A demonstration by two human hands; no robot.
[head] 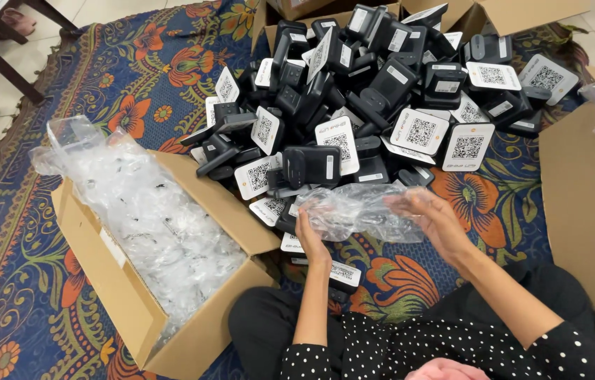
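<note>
Both my hands hold a clear plastic bag (354, 211) with a dark device inside it, just above my lap. My left hand (309, 236) grips the bag's left end from below. My right hand (430, 214) grasps its right end, fingers spread over the plastic. Right behind the bag lies a big heap of small black devices (368, 91) with white square coded plates, piled on a patterned floral rug (135, 77).
An open cardboard box (121, 295) stuffed with crumpled clear plastic bags (149, 218) stands at my left. Another cardboard box (579, 204) holding white packets is at the right edge. More boxes stand behind the heap. Chair legs and slippers are at the far left.
</note>
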